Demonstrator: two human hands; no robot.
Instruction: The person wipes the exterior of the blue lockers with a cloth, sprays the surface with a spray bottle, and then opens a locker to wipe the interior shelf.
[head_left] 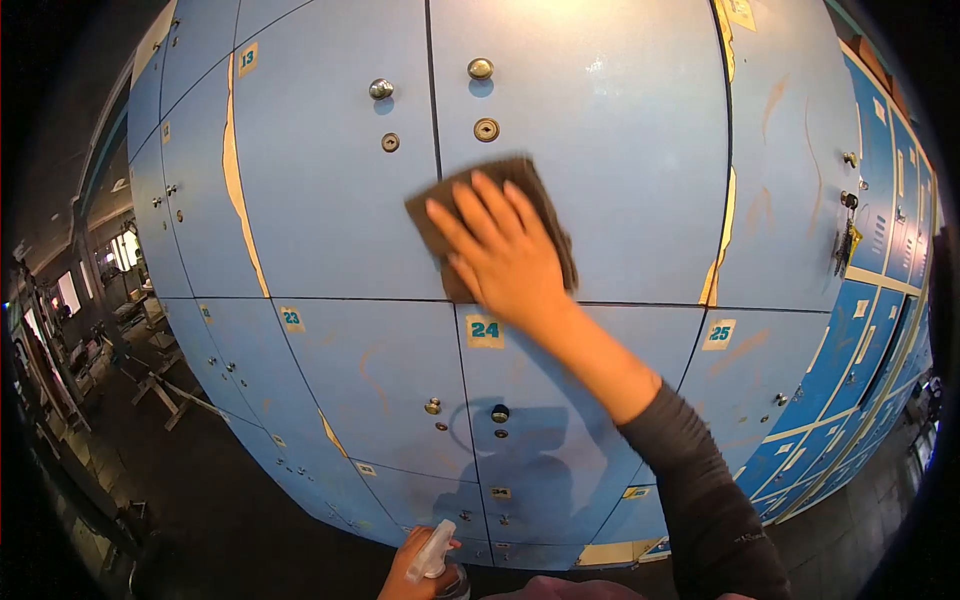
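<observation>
A dark brown cloth [555, 215] lies flat against the blue locker doors [620, 200], across the seam above the door labelled 24. My right hand [503, 250] presses on it, palm down with fingers spread, slightly blurred. Low in the view, my left hand [408, 568] is wrapped round a clear spray bottle [433, 553] with a whitish trigger head. Above the cloth are two round knobs [480, 69] and two keyholes [486, 130]. The number label 24 [485, 331] sits just below the cloth.
Bare yellowish strips [233, 180] show along some door edges. Keys [848, 240] hang from a lock at the right, near darker blue lockers [855, 345]. Gym-like equipment [165, 385] stands on the dark floor [220, 480] at the left.
</observation>
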